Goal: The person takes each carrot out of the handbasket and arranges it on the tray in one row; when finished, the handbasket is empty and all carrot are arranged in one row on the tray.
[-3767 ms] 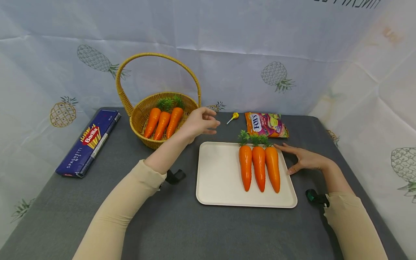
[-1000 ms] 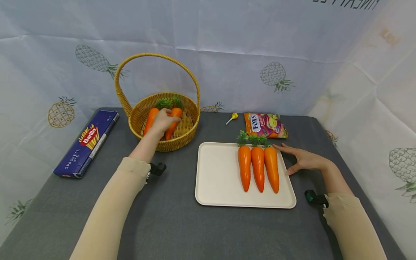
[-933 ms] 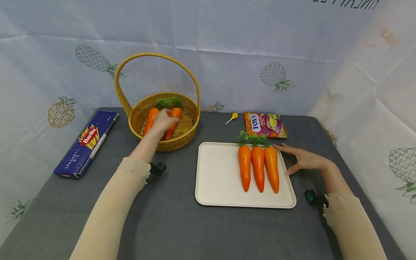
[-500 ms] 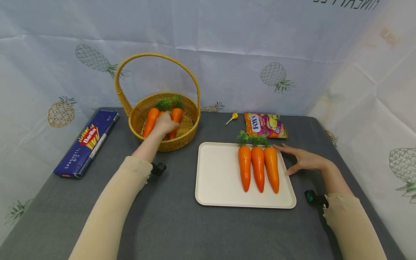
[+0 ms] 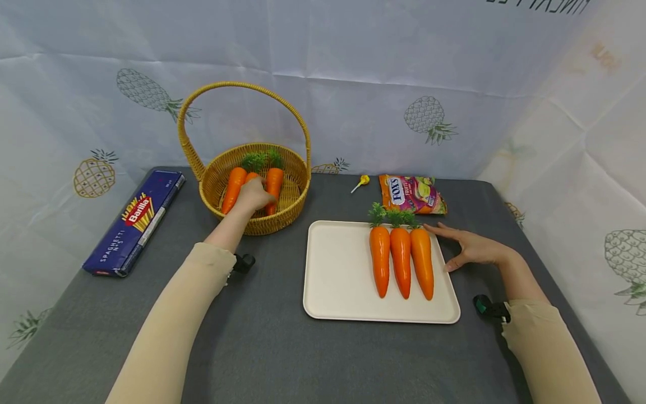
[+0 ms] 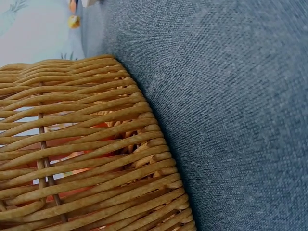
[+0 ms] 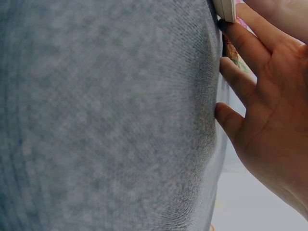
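Note:
In the head view my left hand (image 5: 254, 195) reaches into the wicker basket (image 5: 290, 214) and grips the middle carrot (image 5: 252, 176); its fingertips are hidden. One carrot (image 5: 235, 188) lies to the left of the hand, another carrot (image 5: 274, 184) to its right. The left wrist view shows only the basket's woven side (image 6: 86, 144), with orange behind the gaps. My right hand (image 5: 471, 248) rests with extended fingers at the right edge of a cream tray (image 5: 335, 269); the right wrist view shows the fingers beside the tray corner (image 7: 224, 9). Three carrots (image 5: 401, 261) lie side by side on the tray.
A blue spaghetti box (image 5: 135, 223) lies left of the basket. Behind the tray are a yellow lollipop (image 5: 363, 180) and a Fox's candy bag (image 5: 413, 194). The basket's tall handle (image 5: 242, 85) arches over its opening. Grey cloth (image 5: 282, 348) covers the table.
My left hand has moved from beside the basket down onto the middle carrot inside it. The right carrot in the basket has shifted slightly at its tip. My right hand stays at the tray.

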